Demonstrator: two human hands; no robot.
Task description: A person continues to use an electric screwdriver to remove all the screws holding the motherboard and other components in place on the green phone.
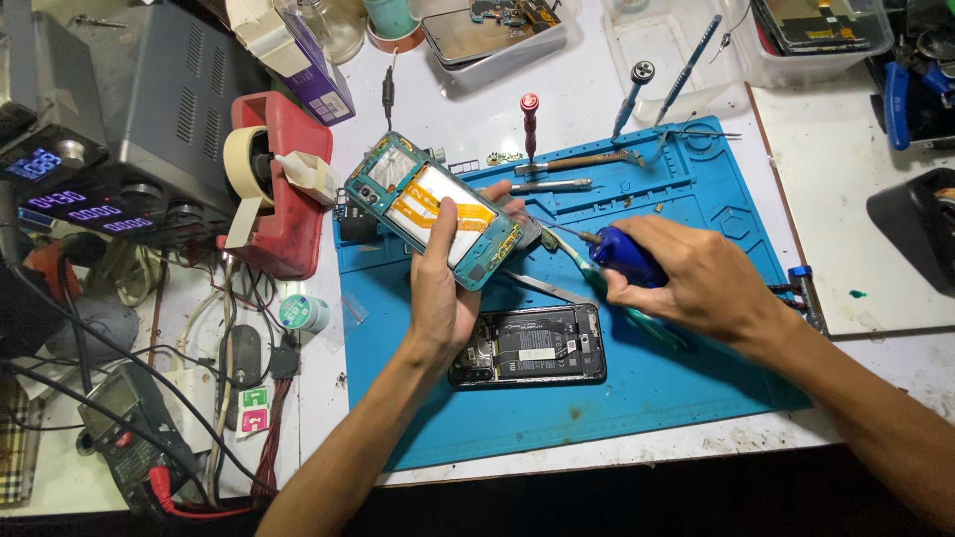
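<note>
My left hand (441, 288) grips an opened teal phone (435, 207); my right hand (686, 276) grasps a blue-handled screwdriver (609, 255). A slipping tip could tear the orange ribbon cable (438, 207).

The silicone-looking work mat (637, 398) is matt blue, smooth with moulded ridges along its far edge. On it, the opened phone (435, 209) in the left hand (443, 288) has a teal plastic-looking frame, glossy orange flex ribbons and a pale, satiny middle panel. Nearer on the mat, the second phone (532, 345) is dark with dull metal shields. Right of the opened phone, the right hand (696, 278) grips a glossy blue plastic handle (622, 257). Left of the mat, the tape dispenser (284, 189) is scuffed red plastic carrying papery cream tape.
</note>
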